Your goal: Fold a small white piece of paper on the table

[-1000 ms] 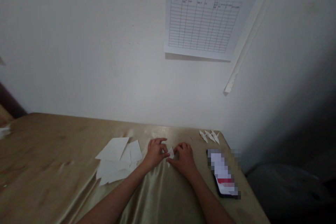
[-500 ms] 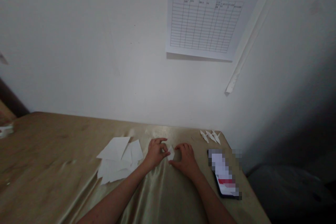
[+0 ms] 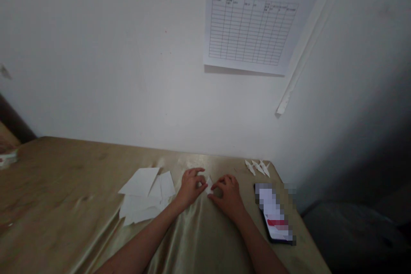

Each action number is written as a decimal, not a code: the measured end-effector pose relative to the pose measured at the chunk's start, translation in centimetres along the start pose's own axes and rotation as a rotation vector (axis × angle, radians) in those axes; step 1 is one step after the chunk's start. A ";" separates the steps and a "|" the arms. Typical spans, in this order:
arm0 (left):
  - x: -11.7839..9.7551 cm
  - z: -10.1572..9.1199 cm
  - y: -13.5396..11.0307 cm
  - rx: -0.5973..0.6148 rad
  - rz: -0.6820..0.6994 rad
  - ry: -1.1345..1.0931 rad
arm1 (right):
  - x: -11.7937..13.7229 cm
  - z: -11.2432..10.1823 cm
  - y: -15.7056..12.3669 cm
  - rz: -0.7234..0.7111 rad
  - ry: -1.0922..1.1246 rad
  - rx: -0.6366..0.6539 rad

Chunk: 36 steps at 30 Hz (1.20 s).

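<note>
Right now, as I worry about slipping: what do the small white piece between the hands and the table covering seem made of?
The small white piece, pinched between left hand and right hand: thin matte paper, by its sharp folded point, like the loose sheets nearby. The table covering: probably satiny golden fabric, perhaps soft plastic; it shines and lies in soft wrinkles.

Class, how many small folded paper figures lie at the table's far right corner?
3: a left one, a middle one and a right one, in a row by the wall. None looks hidden.
</note>
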<state>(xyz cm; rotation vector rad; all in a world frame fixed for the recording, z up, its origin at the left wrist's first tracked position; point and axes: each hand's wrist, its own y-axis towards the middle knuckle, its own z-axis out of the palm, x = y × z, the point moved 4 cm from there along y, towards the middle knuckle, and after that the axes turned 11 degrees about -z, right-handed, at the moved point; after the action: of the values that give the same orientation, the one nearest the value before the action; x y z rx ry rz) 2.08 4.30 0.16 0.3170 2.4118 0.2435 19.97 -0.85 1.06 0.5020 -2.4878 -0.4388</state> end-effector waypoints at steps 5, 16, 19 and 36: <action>0.1 0.0 0.2 -0.013 -0.037 -0.021 | -0.1 0.1 0.0 0.010 -0.001 0.016; 0.2 -0.2 0.7 -0.027 -0.122 -0.052 | -0.2 0.2 0.2 0.020 0.020 0.034; 0.3 0.0 0.8 -0.021 -0.142 -0.046 | -0.2 0.2 0.2 0.016 0.035 0.033; 0.4 0.0 0.8 -0.159 -0.113 -0.058 | -0.5 0.3 0.1 0.008 0.079 0.056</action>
<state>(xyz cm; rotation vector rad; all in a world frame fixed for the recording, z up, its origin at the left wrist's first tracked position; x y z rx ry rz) 1.94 5.20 0.15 0.1134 2.3268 0.3673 20.13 -0.47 0.64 0.5214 -2.4303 -0.3409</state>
